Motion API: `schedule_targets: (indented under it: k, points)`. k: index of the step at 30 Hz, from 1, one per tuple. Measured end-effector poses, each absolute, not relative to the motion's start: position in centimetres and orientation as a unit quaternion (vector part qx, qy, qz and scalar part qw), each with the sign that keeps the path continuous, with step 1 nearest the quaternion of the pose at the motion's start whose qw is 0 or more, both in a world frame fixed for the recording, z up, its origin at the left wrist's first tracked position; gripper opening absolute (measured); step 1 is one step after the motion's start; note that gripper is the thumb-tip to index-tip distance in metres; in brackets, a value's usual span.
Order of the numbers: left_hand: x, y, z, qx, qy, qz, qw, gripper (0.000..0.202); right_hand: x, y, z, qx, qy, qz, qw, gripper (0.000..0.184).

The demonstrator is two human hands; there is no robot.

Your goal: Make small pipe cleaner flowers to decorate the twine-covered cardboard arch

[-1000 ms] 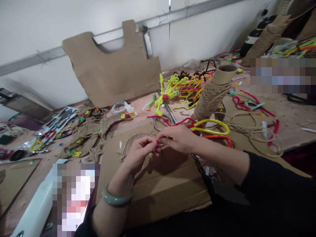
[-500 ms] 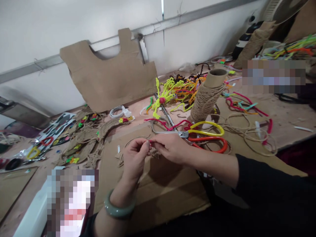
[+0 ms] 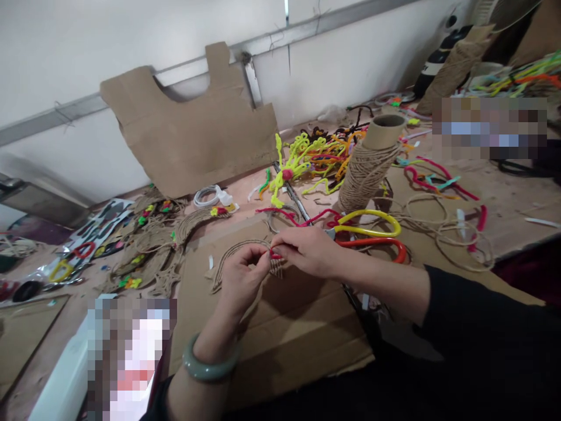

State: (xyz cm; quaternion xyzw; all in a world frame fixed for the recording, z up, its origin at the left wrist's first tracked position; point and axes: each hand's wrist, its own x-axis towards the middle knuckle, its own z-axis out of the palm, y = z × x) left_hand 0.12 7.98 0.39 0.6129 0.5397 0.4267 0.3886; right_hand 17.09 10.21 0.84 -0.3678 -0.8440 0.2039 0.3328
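My left hand (image 3: pixel 243 278), with a green bangle on its wrist, and my right hand (image 3: pixel 309 252) meet over a cardboard sheet (image 3: pixel 307 327). Both pinch a short piece of red pipe cleaner (image 3: pixel 275 254), bent between the fingertips. Beneath them lies a curved shape of coiled twine (image 3: pixel 225 257), partly hidden by the hands. Large scissors (image 3: pixel 372 217) with one yellow and one red handle lie just beyond my right hand, their blades mostly covered by it. A longer red pipe cleaner (image 3: pixel 324 216) stretches behind that hand.
A twine-wound cardboard tube (image 3: pixel 366 169) stands at the back, beside a yellow pipe-cleaner flower (image 3: pixel 287 174) and a pile of coloured pipe cleaners. Finished twine shapes (image 3: pixel 166 275) lie to the left. A cut cardboard panel (image 3: pixel 193 128) leans against the wall. Loose twine (image 3: pixel 432 216) loops at right.
The red pipe cleaner now shows as a small bend between my fingertips. My right hand has shifted slightly up and more of the curved twine shape is visible.
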Motion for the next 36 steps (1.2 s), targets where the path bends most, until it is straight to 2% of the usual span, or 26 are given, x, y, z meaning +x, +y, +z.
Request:
schedule_targets:
  k: [10,15,29,36]
  points:
    - [0.38,8.11,0.30,0.505,0.484,0.470,0.538,0.016,16.90,10.49,1.15,-0.383,-0.770,0.353,0.368,0.014]
    - [0.67,8.18,-0.01,0.486,0.487,0.481,0.543,0.016,16.81,10.53,0.75,-0.381,-0.747,0.398,0.372,0.014]
    - [0.25,8.00,0.15,0.574,0.481,0.422,0.511,0.013,17.26,10.82,1.21,-0.387,-0.791,0.362,0.307,0.015]
    - [0.64,7.84,0.60,0.565,0.473,0.440,0.513,0.012,17.16,10.61,0.79,-0.385,-0.799,0.327,0.326,0.014]
